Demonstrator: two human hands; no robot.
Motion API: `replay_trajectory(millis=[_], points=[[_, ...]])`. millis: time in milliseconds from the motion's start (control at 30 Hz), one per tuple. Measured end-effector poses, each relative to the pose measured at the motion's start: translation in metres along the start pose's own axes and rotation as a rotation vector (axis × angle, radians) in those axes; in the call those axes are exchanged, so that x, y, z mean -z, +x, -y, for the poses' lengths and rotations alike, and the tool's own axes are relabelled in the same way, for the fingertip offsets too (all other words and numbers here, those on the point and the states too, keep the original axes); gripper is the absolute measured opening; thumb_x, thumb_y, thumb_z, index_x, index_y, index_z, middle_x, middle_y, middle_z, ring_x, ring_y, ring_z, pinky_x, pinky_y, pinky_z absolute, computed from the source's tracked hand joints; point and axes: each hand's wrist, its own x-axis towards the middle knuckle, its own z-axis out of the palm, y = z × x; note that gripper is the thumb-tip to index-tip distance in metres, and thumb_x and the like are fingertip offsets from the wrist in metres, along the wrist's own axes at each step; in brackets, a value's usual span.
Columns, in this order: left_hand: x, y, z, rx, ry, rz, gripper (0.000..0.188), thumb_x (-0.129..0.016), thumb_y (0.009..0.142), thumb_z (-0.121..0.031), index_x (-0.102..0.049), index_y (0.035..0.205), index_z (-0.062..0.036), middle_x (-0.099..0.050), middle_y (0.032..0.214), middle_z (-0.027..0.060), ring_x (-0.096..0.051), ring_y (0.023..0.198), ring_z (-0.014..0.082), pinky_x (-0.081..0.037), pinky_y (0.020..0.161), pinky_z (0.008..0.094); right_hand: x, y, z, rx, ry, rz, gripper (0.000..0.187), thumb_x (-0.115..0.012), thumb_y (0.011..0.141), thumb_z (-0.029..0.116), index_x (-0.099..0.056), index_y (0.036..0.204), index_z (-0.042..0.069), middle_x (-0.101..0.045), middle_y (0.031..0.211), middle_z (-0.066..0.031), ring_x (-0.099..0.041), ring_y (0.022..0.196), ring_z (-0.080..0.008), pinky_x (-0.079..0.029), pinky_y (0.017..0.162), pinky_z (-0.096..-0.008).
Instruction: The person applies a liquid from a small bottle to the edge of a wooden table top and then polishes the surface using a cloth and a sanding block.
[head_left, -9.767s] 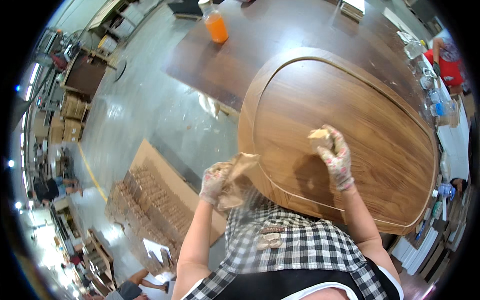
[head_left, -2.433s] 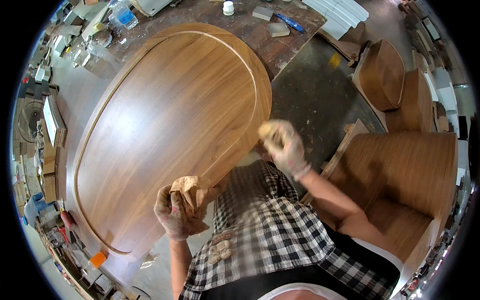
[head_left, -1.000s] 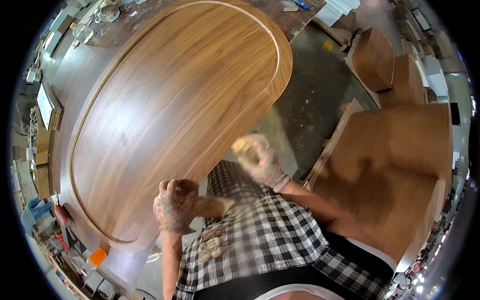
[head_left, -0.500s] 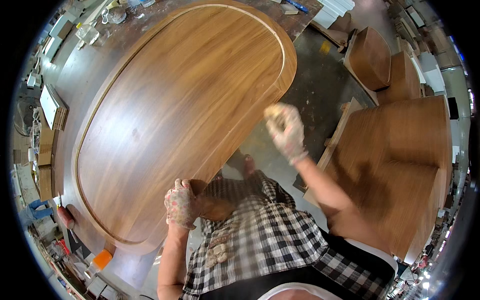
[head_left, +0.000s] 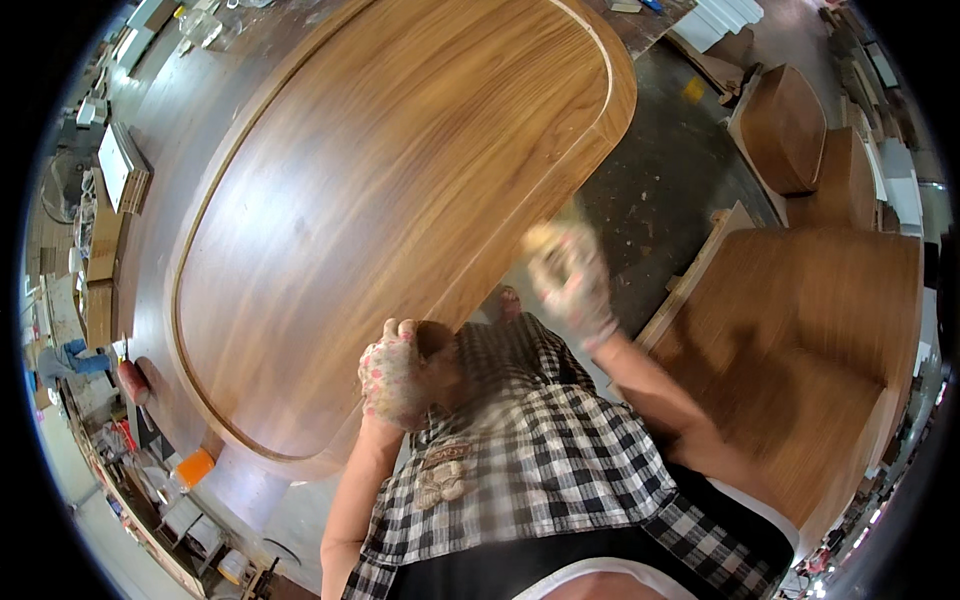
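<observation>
A large oval wooden panel (head_left: 400,180) with a groove running round near its rim lies in front of me. At its near edge is my left hand (head_left: 392,378) in a patterned work glove, fingers curled closed over the edge. A dark brown patch (head_left: 434,340) shows beside those fingers; whether it is a thing or a shadow I cannot tell. My right hand (head_left: 575,280), gloved too and smeared by motion, is closed round a yellowish pad (head_left: 543,238) by the panel's right side. The pad's exact kind is too blurred to make out.
To the right stand curved brown wooden pieces (head_left: 790,340), with more wooden parts (head_left: 785,125) behind. On the left side are a red-handled tool (head_left: 132,380), an orange container (head_left: 193,468) and stacked white boards (head_left: 122,165). A clear bottle (head_left: 197,27) stands far left.
The view has shifted, so the panel appears farther right and higher. My right hand has come slightly nearer to me along the panel's side. My left hand stays at the near edge.
</observation>
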Motion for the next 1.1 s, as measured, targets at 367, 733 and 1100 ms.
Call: replay_trajectory(millis=[367, 733, 1100], points=[[-0.018, -0.055, 0.020, -0.073, -0.304, -0.211, 0.022, -0.080, 0.079, -0.024, -0.070, 0.088, -0.0064, -0.069, 0.083, 0.0120, -0.067, 0.073, 0.0316, -0.052, 0.068, 0.0424, 0.005, 0.027, -0.010, 0.013, -0.086, -0.013, 0.035, -0.074, 0.081, 0.013, -0.062, 0.114, 0.005, -0.062, 0.107, -0.0116, -0.059, 0.108, -0.0292, -0.050, 0.093, -0.0405], [0.003, -0.116, 0.104, 0.007, -0.605, -0.273, 0.014, -0.078, 0.079, -0.011, -0.069, 0.086, -0.0017, -0.065, 0.078, 0.0132, -0.063, 0.066, 0.0267, -0.050, 0.062, 0.0360, -0.048, -0.046, 0.110, 0.052, 0.286, 0.214, 0.031, -0.077, 0.084, 0.021, -0.068, 0.111, 0.008, -0.069, 0.109, -0.0122, -0.065, 0.103, -0.0248, -0.053, 0.092, -0.0385], [-0.031, -0.146, 0.169, -0.045, -0.612, -0.331, 0.011, -0.076, 0.080, -0.009, -0.069, 0.086, -0.0028, -0.064, 0.075, 0.0121, -0.063, 0.064, 0.0272, -0.049, 0.060, 0.0362, -0.126, -0.107, 0.123, -0.006, 0.135, 0.237, 0.029, -0.068, 0.088, 0.019, -0.063, 0.114, 0.008, -0.062, 0.110, -0.0133, -0.059, 0.106, -0.0271, -0.050, 0.092, -0.0424]])
